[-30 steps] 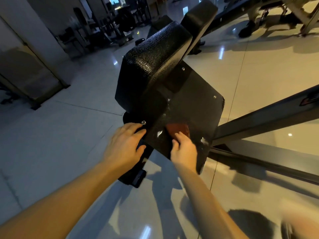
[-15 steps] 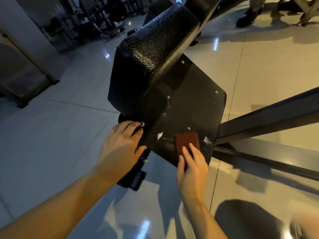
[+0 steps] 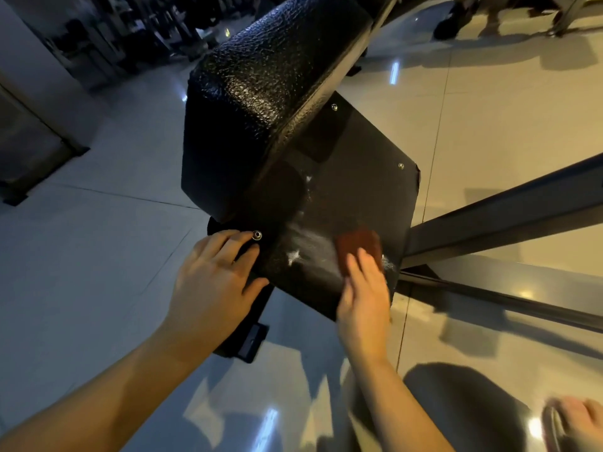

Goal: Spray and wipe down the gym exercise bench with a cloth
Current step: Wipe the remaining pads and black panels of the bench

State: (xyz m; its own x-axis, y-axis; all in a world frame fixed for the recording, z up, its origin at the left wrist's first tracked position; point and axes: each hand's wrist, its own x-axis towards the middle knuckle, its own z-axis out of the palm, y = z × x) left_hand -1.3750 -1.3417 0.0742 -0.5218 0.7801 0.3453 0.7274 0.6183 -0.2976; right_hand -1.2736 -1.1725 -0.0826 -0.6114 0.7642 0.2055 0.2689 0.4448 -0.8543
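- Working on the bench's flat black panel, set below the textured black pad. Looking down over a pale tiled floor.
- Pressing a reddish-brown cloth against the panel's lower right part with the right hand. Fingers straight and laid flat over the cloth's near half, not curled round it.
- Bracing the panel's left corner with the left hand. Fingers spread and fairly straight, tips just beside a silver bolt, thumb lying along the lower edge. Cannot tell whether the thumb hooks under that edge.
- Noted white wet streaks on the panel between the two hands, just left of the cloth. A few flecks also to the cloth's right, near the panel edge.
- Judged: spraying of this panel done, wiping under way and incomplete, given streaks not yet cleared.
- Judged left to do: the rest of the panel up toward the upper bolts, then the pad. Glossy sheen on the pad, but cannot tell whether wet or wiped.
- No spray bottle in view.
- Also in view: dark steel frame beam running off right from behind the panel; a blurred foot at bottom right; dim gym machines in the background, too dark to identify.
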